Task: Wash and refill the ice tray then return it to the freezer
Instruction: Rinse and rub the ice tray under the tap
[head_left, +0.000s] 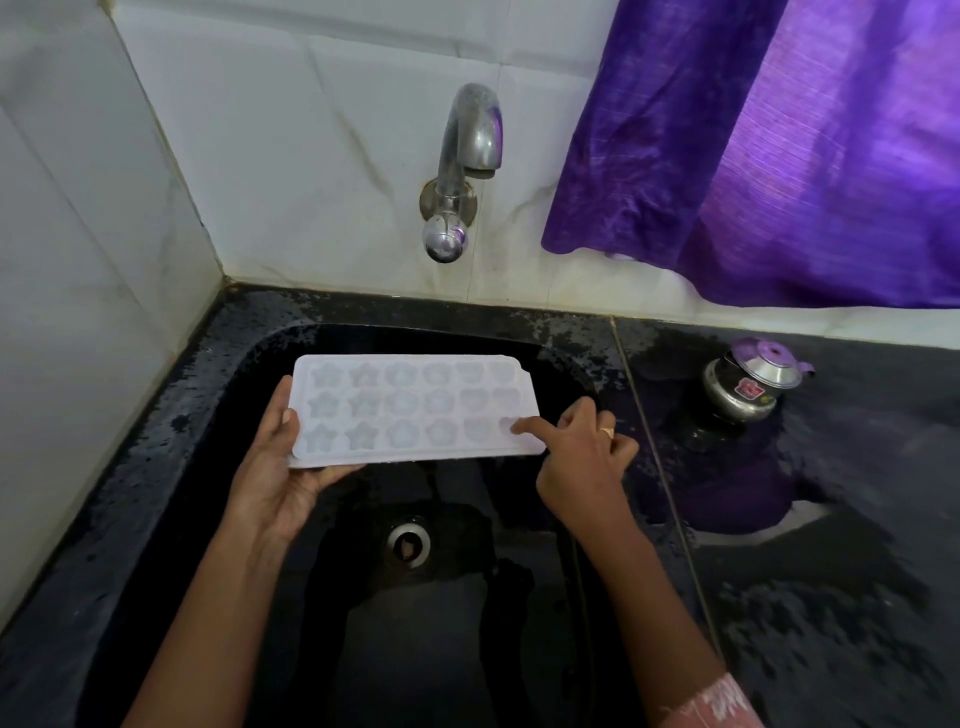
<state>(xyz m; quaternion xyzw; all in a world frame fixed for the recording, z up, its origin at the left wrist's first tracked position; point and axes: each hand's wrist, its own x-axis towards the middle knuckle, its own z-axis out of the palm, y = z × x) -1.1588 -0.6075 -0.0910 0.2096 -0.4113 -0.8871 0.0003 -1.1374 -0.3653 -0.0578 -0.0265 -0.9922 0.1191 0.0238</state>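
Pink sleeve (712, 702) at 5 o'clock, cut off by the frame. Over the black sink (171, 415), left hand (275, 467) grips the ice tray (415, 408) by its 9 o'clock end, thumb on top, fingers mostly hidden underneath. Right hand (582, 457) pokes a forefinger into the 4 o'clock corner cell, rest curled; thumb's hidden, can't tell if it pinches. Tap (462, 171) at 12.

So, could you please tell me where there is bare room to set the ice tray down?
The sink floor around the drain is bare, under the tray. The counter in front of the small pot is free too. The ledge below the tap is narrow.
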